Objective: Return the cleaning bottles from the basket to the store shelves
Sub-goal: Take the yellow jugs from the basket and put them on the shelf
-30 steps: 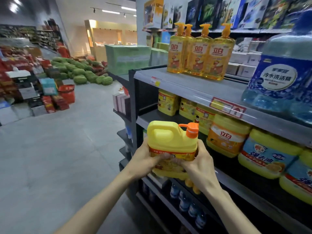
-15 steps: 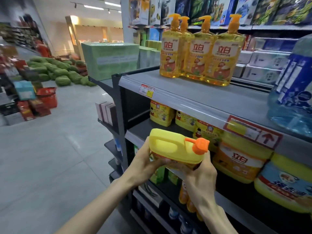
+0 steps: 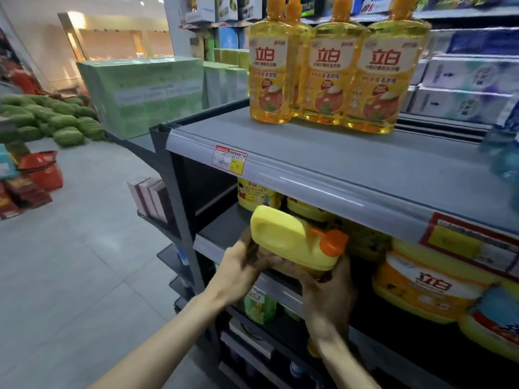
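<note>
A yellow detergent jug (image 3: pixel 286 237) with an orange cap and a moulded handle sits between both my hands, just above the front lip of the second shelf (image 3: pixel 222 234). My left hand (image 3: pixel 238 270) grips its lower left side. My right hand (image 3: pixel 328 293) holds it from below on the right. The jug's top is level with the dark opening under the top shelf (image 3: pixel 323 164). Similar yellow jugs (image 3: pixel 258 195) stand behind it on the same shelf. The basket is not in view.
Three tall yellow pump bottles (image 3: pixel 331 71) stand on the top shelf, with a price tag (image 3: pixel 229 160) on its lip. Yellow and blue tubs (image 3: pixel 427 284) fill the second shelf at right. Lower shelves hold small bottles. Open grey floor (image 3: pixel 84 276) lies left, with watermelons (image 3: pixel 56 122) and green boxes (image 3: pixel 143 88) beyond.
Both hands have carried the jug forward and closer to the second shelf; it now reaches the shelf's front edge. The view has moved closer to the shelving.
</note>
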A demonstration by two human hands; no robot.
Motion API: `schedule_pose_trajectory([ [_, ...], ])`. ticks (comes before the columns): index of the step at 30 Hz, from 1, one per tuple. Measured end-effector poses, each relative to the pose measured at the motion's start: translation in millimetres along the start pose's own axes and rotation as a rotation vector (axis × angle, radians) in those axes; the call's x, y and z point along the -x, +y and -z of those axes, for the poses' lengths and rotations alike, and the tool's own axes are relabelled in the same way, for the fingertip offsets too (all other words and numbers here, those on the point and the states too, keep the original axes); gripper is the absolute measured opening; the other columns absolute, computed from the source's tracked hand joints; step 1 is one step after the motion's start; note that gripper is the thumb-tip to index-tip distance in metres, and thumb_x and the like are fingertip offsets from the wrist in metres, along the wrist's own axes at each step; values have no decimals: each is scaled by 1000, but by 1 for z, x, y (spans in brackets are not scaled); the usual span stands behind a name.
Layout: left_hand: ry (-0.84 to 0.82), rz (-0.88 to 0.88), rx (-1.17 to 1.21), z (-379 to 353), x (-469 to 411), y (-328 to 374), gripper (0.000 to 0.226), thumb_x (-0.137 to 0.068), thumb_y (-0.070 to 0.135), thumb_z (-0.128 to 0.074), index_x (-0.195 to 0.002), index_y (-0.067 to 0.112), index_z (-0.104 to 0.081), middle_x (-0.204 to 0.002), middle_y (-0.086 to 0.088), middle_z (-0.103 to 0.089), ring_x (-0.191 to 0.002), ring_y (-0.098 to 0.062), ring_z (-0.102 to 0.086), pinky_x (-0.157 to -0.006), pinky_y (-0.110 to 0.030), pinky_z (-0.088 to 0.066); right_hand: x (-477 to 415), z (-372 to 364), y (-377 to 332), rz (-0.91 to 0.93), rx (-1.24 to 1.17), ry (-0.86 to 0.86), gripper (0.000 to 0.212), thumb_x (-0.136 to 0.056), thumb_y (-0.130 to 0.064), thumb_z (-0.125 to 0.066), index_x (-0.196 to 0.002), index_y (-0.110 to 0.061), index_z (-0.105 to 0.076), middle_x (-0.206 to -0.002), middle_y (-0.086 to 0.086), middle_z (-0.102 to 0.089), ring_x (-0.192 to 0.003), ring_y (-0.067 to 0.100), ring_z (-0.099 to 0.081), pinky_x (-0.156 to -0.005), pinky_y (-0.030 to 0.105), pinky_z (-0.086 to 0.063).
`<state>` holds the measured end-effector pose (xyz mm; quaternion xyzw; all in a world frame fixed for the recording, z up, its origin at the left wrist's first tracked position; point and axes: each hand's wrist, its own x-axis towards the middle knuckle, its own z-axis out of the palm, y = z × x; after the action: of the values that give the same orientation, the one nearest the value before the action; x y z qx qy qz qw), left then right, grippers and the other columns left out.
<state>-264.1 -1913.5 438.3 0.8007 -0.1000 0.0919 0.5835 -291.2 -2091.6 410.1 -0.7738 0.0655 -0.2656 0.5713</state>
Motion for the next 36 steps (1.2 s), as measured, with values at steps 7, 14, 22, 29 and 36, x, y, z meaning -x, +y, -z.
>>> schedule_pose_trajectory([
  [7,-44,-38,71,16,-34,-25,60,-97,25,-78,-150,16,-52,-136,10,-71,-131,-10,-64,-100,-22,-53,-7,-40,-4,-66,-62,117,87,-75,-50,-86,-153,-28,-52,-137,-8,-70,-125,15,-66,-102,48,-55],
  [14,-104,4,98,19,-59,-38,61,-94,44,-71,-151,43,-49,-133,27,-69,-126,-1,-66,-104,-34,-58,0,-59,11,-126,-130,212,71,-91,-44,-77,-155,-30,-50,-146,-10,-63,-132,9,-61,-107,54,-53],
  [22,-146,-17,93,20,-45,-63,66,-103,30,-69,-161,41,-39,-142,22,-66,-133,-1,-62,-105,-34,-56,40,-63,27,-74,118,130,94,-88,-30,-76,-160,-53,-21,-165,-8,-40,-150,18,-44,-115,55,-46],
  [29,-143,-43,70,25,-22,-58,67,-100,5,-67,-158,33,-47,-135,38,-63,-127,8,-62,-99,-14,-52,43,-56,28,-55,136,127,86,-87,-32,-73,-158,-56,-30,-160,-8,-47,-144,19,-52,-109,51,-52],
  [36,-124,-39,-2,16,-26,-64,78,-90,21,-61,-162,39,-37,-131,49,-58,-120,16,-61,-100,-20,-54,28,-51,26,-114,181,-32,101,-89,-16,-79,-153,-60,-14,-165,-7,-35,-148,20,-45,-114,50,-49],
])
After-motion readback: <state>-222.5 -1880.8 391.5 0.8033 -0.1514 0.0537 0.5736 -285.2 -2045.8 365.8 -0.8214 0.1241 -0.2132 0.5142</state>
